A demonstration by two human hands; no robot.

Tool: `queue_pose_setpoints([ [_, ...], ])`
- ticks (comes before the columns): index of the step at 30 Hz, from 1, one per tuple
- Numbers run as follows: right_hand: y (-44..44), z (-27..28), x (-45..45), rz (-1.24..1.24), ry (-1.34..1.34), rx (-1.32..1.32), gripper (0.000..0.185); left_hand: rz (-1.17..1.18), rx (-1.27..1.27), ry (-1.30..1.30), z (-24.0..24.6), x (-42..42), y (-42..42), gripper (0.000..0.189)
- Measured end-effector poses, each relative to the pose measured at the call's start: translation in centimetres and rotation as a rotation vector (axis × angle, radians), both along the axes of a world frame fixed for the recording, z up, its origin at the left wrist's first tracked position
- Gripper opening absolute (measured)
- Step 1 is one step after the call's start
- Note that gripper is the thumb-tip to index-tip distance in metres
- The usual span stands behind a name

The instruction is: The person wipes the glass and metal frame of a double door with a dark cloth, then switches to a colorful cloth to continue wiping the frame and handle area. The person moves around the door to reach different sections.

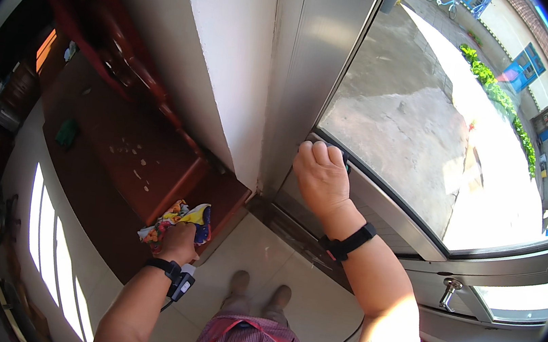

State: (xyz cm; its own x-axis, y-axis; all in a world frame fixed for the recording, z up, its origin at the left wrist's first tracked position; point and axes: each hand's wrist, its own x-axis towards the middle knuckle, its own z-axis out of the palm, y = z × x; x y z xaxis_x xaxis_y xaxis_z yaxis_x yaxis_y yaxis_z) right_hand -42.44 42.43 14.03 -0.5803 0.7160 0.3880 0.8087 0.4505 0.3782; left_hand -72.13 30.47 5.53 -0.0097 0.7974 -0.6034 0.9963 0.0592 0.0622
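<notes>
My left hand is closed on a crumpled multicoloured printed cloth, at the near end of a dark red wooden bench. My right hand is curled at the corner of the metal-framed glass door, its knuckles facing me. A small dark thing with a bit of green shows beside its fingers; most of it is hidden, and what it is I cannot tell.
A metal door handle stands out at the right. A white wall corner rises between bench and door. A green object and pale scraps lie on the bench. Tiled floor is around my feet, and a courtyard shows through the glass.
</notes>
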Motion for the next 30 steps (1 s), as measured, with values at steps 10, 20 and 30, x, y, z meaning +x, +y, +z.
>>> queue_pose_setpoints([
  [10, -9.6, -0.7, 13.6, 0.01, -0.209, -0.051, 0.009, -0.02, 0.056, -0.063, 0.7, -0.1, -0.4, 0.056],
  [20, -21.7, -1.0, 24.6, -0.428, -0.156, -0.168, 0.007, -0.095, 0.007, -0.056, -0.6, -1.1, -0.3, 0.062],
  [30, -34.5, -6.7, 17.0, -0.769, 0.213, -0.662, 0.015, -0.135, 0.009, 0.015, -1.4, -1.3, -0.5, 0.065],
])
